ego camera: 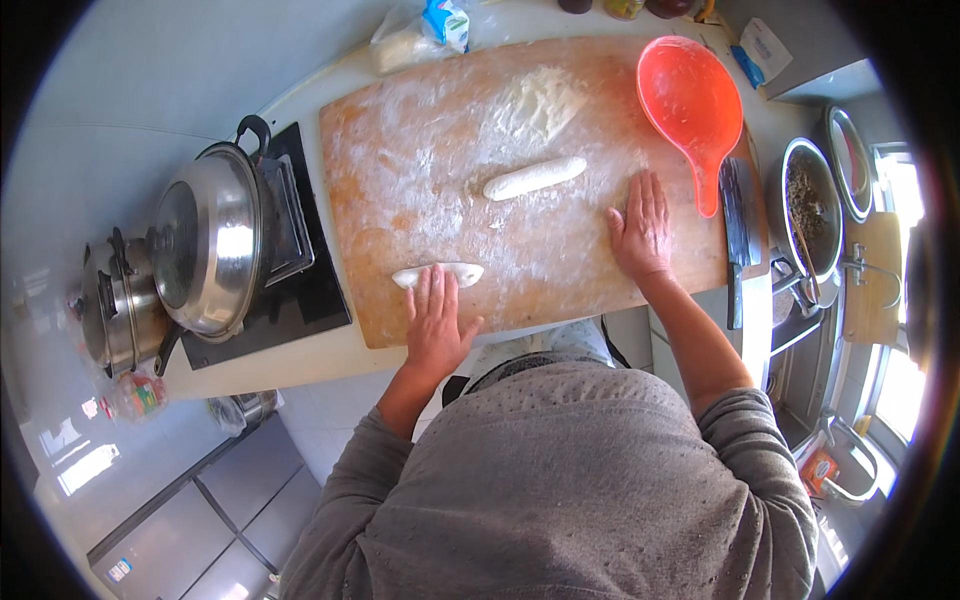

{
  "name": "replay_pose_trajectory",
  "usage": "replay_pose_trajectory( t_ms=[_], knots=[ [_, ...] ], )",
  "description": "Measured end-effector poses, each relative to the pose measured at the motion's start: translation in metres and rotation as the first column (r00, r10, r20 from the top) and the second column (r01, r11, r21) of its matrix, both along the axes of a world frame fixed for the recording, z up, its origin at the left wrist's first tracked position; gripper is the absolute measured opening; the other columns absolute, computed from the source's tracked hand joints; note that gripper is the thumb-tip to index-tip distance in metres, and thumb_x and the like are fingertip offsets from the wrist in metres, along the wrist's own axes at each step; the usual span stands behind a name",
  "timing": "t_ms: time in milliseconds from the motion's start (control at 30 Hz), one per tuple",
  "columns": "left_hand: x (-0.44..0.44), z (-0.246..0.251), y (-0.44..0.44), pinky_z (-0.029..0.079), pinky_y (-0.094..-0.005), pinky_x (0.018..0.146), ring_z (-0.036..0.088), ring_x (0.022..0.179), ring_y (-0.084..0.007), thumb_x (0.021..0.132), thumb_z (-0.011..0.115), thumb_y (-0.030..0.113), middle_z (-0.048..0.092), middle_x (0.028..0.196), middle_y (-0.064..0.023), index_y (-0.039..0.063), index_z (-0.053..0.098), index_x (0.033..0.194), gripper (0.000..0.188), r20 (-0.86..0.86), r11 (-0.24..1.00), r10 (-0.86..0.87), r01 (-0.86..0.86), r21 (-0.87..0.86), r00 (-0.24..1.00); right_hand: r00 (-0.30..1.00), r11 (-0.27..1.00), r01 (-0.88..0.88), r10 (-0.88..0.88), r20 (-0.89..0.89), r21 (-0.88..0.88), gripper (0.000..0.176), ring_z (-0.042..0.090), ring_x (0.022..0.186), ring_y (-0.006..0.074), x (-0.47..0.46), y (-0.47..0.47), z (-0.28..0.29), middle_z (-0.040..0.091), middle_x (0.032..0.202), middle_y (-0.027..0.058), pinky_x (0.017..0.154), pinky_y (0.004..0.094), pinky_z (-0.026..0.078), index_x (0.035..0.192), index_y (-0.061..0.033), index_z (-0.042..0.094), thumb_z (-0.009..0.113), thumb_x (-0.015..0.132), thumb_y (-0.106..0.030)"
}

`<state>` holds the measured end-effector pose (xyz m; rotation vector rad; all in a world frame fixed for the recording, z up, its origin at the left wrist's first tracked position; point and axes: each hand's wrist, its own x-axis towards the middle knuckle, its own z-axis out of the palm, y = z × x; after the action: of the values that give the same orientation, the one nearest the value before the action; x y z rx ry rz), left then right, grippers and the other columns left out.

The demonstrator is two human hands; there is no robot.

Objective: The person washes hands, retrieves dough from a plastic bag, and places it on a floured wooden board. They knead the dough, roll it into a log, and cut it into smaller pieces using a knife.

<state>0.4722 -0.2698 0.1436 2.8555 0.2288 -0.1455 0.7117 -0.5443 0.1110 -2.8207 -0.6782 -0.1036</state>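
Note:
My left hand (433, 322) rests its fingertips on a short piece of dough (469, 274) near the front left of a floured wooden board (525, 281). Its fingers are slightly apart and cover the middle of the piece. My right hand (642, 232) lies palm down on the right part of the board, thumb spread from the fingers, holding nothing. Between and beyond both hands is a longer dough roll (535, 178), dusted white. A heap of flour (541, 105) lies behind that roll.
An orange-red plastic ladle (686, 97) sits at the board's back right, beside a black-handled cleaver (735, 292). Farther right stands a metal bowl of dark filling (806, 199). At left, a lidded wok (214, 244) stands on a black cooktop (315, 315). A flour bag (409, 45) lies behind.

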Motion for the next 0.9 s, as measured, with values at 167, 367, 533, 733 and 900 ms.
replay_pose_trajectory(
  t_ms=[167,367,533,733,900],
  knots=[
    [0.081,-0.010,0.015,0.005,-0.0623,0.114,0.006,0.146,-0.0453,0.092,0.051,0.050,0.018,0.158,-0.0176,0.021,0.030,0.151,0.069,-0.011,0.967,0.154,-0.148,0.208,0.988,1.000,1.000,0.005,-0.005,-0.016,-0.002,0.070,0.022,0.143,0.0390,-0.001,0.002,-0.002,0.027,0.152,0.0246,0.117,0.0468,0.019,0.144,0.0071,0.028,0.054,0.093,-0.032],
    [0.168,0.018,0.035,-0.003,-0.0616,0.114,-0.007,0.146,-0.0440,0.096,0.028,0.062,0.003,0.161,-0.0160,0.028,0.024,0.153,0.067,-0.152,0.944,0.313,-0.290,0.160,0.937,1.000,1.000,-0.003,0.003,-0.012,-0.016,0.067,0.021,0.144,0.0392,-0.003,0.002,0.004,0.027,0.152,0.0256,0.118,0.0468,0.017,0.144,0.0078,0.029,0.048,0.096,-0.036],
    [0.211,-0.009,0.067,-0.002,-0.0569,0.116,-0.002,0.148,-0.0387,0.098,0.024,0.056,0.001,0.160,-0.0194,0.021,0.021,0.154,0.065,0.090,0.933,0.282,-0.295,0.208,0.955,1.000,1.000,-0.002,0.002,-0.011,-0.020,0.066,0.020,0.144,0.0389,-0.002,0.003,0.004,0.027,0.152,0.0254,0.118,0.0462,0.017,0.143,0.0078,0.030,0.048,0.097,-0.035],
    [0.142,-0.020,0.036,0.010,-0.0578,0.115,0.017,0.145,-0.0369,0.100,0.031,0.045,0.024,0.157,-0.0168,0.012,0.039,0.146,0.058,0.044,0.988,0.134,-0.137,0.073,0.990,0.999,1.000,0.010,-0.011,-0.035,-0.010,0.072,0.020,0.144,0.0374,-0.002,0.004,0.005,0.026,0.153,0.0239,0.118,0.0454,0.017,0.145,0.0066,0.027,0.054,0.092,-0.032],
    [0.042,-0.014,0.002,0.016,-0.0590,0.113,0.023,0.143,-0.0381,0.094,0.050,0.035,0.030,0.154,-0.0175,0.015,0.042,0.144,0.054,0.142,0.996,0.030,-0.042,0.082,0.989,1.000,1.000,0.008,-0.008,0.001,-0.010,0.070,0.021,0.144,0.0368,-0.001,0.004,0.002,0.028,0.152,0.0233,0.118,0.0449,0.018,0.145,0.0056,0.029,0.055,0.092,-0.032]
  ],
)
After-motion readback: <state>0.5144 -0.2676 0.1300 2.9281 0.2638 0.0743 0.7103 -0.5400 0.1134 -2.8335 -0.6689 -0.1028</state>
